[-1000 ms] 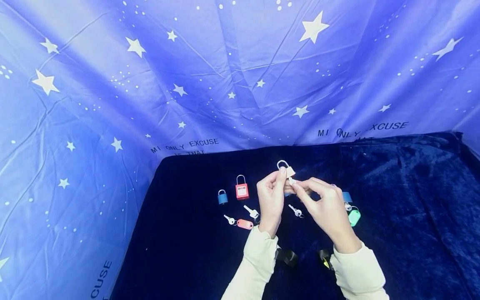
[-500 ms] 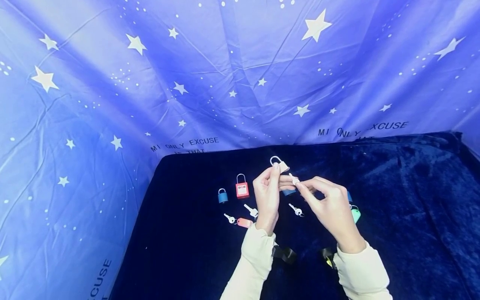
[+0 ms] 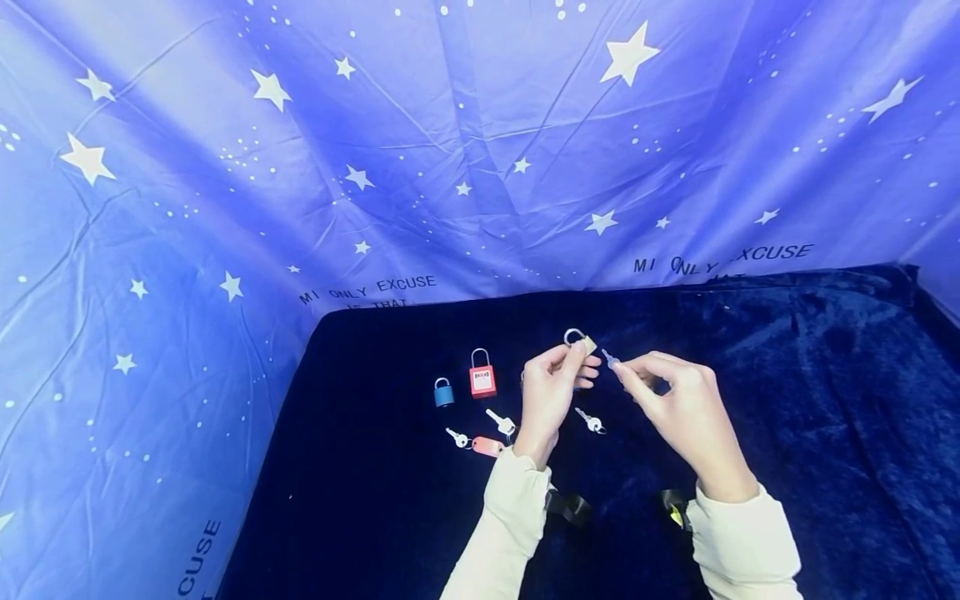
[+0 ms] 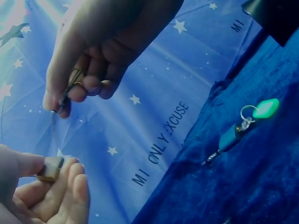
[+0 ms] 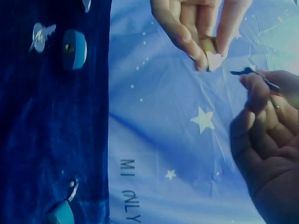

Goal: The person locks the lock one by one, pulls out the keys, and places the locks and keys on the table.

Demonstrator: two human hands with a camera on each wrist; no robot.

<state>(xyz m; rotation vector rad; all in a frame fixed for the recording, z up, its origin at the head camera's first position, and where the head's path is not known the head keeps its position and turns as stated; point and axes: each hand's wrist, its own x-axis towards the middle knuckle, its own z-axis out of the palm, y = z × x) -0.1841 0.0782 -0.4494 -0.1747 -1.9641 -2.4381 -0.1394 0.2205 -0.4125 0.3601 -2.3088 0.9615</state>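
My left hand (image 3: 550, 390) pinches a small brass-coloured padlock (image 3: 589, 344) between thumb and fingers, raised above the dark cloth. Its silver shackle points up and left. To the right, my right hand (image 3: 678, 408) pinches a small key (image 3: 609, 358) by its head, blade towards the padlock. A short gap separates the key tip from the padlock body, as the right wrist view also shows with the key (image 5: 243, 72) beside the padlock (image 5: 214, 60). Seen from the left wrist, the padlock (image 4: 50, 169) sits between thumb and fingers, below the right hand.
On the dark blue cloth lie a blue padlock (image 3: 443, 393), a red padlock (image 3: 482, 380), keys with an orange tag (image 3: 488, 447), and more keys (image 3: 590, 419). Another blue padlock (image 4: 229, 138) has a key and green tag (image 4: 266, 108). A starry curtain (image 3: 465, 150) hangs behind.
The key, earlier right at the padlock's lower end, has come away from it. My right hand has shifted right; my left hand went slightly left, then back right with the padlock.
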